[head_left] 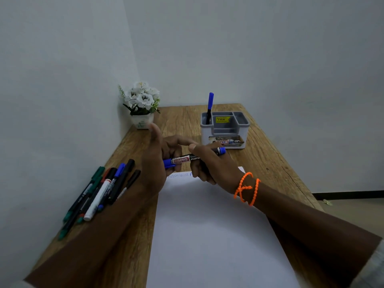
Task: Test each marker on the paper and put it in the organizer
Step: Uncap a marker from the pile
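yellow sticker [222,119] inside organizer [225,129]: "49.00"; organizer front label [226,141]: "42", "ope"; held marker [187,159] print blurred.

Both forearms are bare from wrist to near the elbow. The right wrist wears an orange beaded bracelet [246,188], its strands of small round beads looped around the wrist and crossing over each other. A light grey sleeve edge [372,269] shows at the right elbow, and a similar pale sleeve edge [18,284] at the left.

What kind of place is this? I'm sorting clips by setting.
Probably a home or office desk in a room corner: a wooden table against bare walls, a desk organizer, and a flower pot.
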